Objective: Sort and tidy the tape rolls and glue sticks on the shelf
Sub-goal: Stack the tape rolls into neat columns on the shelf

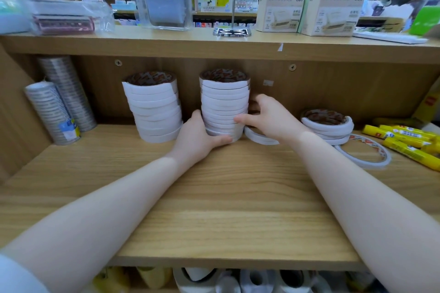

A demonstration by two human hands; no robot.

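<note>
Hands bracket the middle stack of tape rolls [225, 104] low down. The left hand [198, 137] cups the base, thumb against the stack's left side and fingers curled under the front of the lowest rolls. The right hand [266, 118] presses from the other side with fingers fairly straight across the lower rolls; whether its far fingers wrap behind the stack is hard to tell, as the stack hides them.

Both holds sit near the bottom, so the upper rolls are free. They already sit slightly out of line, and a quick shove or lift would likely let the top half slide off or topple against the back panel. A single loose roll [259, 137] lies flat right at the stack's foot under the right wrist; pushing the stack that way could ride it up onto that roll and tip it.

To the left, just beside, stands a leaning stack [154, 112]; a nudge from the left knuckles could knock it over. To the right, a short pile [327, 127] and a flat roll [363, 152] lie near the yellow glue sticks [402, 139], which could roll along the shelf [214, 197] if tape spills into them.
</note>
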